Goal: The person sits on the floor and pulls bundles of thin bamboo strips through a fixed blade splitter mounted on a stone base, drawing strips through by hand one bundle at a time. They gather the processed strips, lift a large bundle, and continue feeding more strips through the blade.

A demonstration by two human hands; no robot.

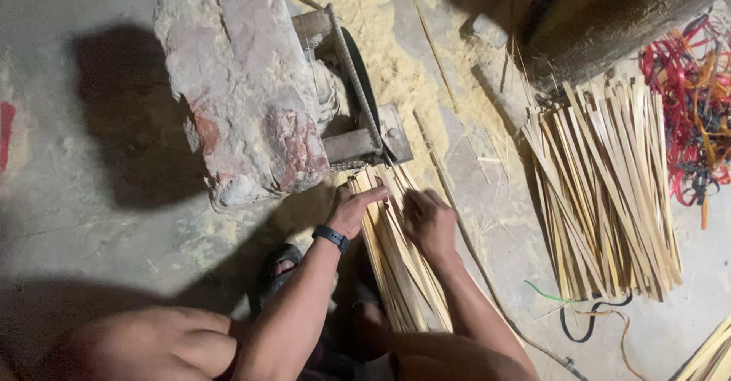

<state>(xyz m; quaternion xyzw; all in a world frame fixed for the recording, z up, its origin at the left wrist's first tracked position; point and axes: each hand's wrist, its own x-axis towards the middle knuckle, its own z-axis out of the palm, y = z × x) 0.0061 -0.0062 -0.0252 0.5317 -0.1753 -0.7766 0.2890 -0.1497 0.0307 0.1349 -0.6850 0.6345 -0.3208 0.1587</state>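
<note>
**Feeding strips into the cutter**

Dead centre of the frame, both hands sit on a bundle of pale strips (396, 251) lying on the floor, its far ends pushed up against the small cutter (358, 114) bolted beside the big stone block (244, 84).

The left hand (356, 207), the one with the black wristband (330, 238), lies over the left edge of the bundle, fingers curled down on the top strips, so its grip is closed on them. The right hand (428, 221) presses flat-ish on the right side; I can't really tell if that grip is wrapped round anything or just resting on top.

If you ask me, doing this bit well comes down to keeping the strip ends flush and square to the blade, with fingertips back from the metal. Left hand looks pretty close to it, so I'd watch that. Even pressure from both sides should stop the strips fanning out.

Right of the frame there's a bigger pile of strips (609, 191), well apart, and a tangle of red bands (685, 99) upper right. Sawdust (396, 38) covers the floor behind the cutter.
</note>
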